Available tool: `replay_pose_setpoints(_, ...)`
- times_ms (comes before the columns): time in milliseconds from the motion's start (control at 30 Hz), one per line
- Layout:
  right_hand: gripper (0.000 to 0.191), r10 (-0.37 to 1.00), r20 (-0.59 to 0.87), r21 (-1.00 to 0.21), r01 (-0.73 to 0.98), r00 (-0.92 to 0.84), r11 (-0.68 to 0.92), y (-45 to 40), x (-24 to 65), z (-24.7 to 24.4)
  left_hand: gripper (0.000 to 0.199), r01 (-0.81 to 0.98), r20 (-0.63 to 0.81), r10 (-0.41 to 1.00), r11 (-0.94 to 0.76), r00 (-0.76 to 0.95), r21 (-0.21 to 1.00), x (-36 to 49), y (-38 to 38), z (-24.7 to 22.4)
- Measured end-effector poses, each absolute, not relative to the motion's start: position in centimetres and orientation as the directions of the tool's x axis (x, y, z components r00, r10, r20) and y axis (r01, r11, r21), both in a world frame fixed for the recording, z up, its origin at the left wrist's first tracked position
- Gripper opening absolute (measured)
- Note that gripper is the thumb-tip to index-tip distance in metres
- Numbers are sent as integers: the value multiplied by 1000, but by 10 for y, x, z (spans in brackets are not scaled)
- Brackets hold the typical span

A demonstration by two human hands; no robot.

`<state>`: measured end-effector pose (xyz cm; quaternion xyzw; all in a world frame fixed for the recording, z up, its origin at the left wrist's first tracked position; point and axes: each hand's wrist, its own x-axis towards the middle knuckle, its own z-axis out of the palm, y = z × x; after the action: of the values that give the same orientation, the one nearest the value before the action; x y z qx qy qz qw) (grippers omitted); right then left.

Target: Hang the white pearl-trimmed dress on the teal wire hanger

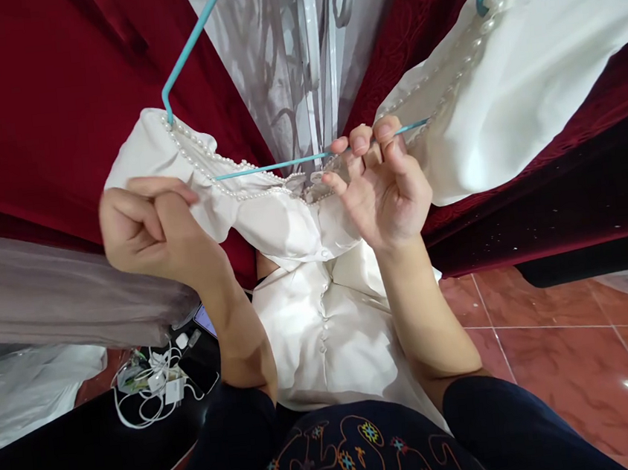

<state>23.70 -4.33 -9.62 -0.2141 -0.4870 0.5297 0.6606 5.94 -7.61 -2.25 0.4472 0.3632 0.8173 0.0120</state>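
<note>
A white gown (323, 324) with buttons down its front hangs from a light blue hanger (267, 168), with pearl trim (245, 195) along its neckline. My left hand (148, 226) is closed in a pinch beside the left sleeve (139, 145); whatever its fingers hold is too fine or hidden to see. In front of the hanger's bar, my right hand (385, 190) has its palm towards me. Its thumb and forefinger press together and its other fingers are spread. I cannot make out anything between them. The right sleeve (534, 85) puffs out beyond that hand.
Dark red drapes (41, 92) and sheer white fabric (294, 50) hang behind. At lower left, white cables and chargers (161, 385) lie on a black surface (79, 454) near a lit phone (204, 321). Red floor tiles (561, 343) show at right.
</note>
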Motion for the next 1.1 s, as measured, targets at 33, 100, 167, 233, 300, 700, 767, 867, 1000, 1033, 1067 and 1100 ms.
replay_pose_setpoints(33,22,904,426,-778,-527,-40,343,-43,237,-96,38,367,756,333,-720,-563,590,59,-74,-17)
replay_pose_setpoints(100,23,902,429,-776,-530,-47,342,-43,238,-97,32,476,806,395,-658,-441,583,56,-70,-7)
replay_pose_setpoints(167,32,914,403,-829,-441,-46,344,-43,238,-97,42,525,791,533,-599,-301,604,48,-64,-3)
replay_pose_setpoints(233,41,926,377,-854,-395,-19,339,-44,238,-95,40,503,733,642,-568,-225,651,38,-57,-3)
replay_pose_setpoints(300,43,930,369,-830,-447,7,333,-44,237,-93,37,486,701,688,-556,-186,675,27,-50,-5)
replay_pose_setpoints(700,39,882,468,-567,-747,56,348,-39,228,-93,25,541,720,419,-477,-553,693,-56,-20,-41)
replay_pose_setpoints(767,39,884,462,-572,-740,65,354,-39,223,-94,18,414,613,438,-469,-658,780,-47,-22,-68)
replay_pose_setpoints(867,39,895,437,-619,-691,91,373,-39,219,-94,20,-107,320,678,-508,-662,855,-7,-31,-95)
replay_pose_setpoints(1000,42,913,388,-698,-607,127,381,-37,217,-95,36,-592,214,916,-384,-338,708,53,-42,-87)
replay_pose_setpoints(1033,44,917,378,-716,-587,129,378,-36,217,-95,37,-652,228,927,-372,-298,661,62,-43,-81)
replay_pose_setpoints(1067,46,919,374,-731,-569,128,376,-36,218,-95,38,-696,247,927,-374,-281,613,69,-43,-75)
replay_pose_setpoints(1100,47,919,375,-742,-555,122,376,-37,219,-95,39,-725,267,921,-388,-283,569,74,-42,-70)
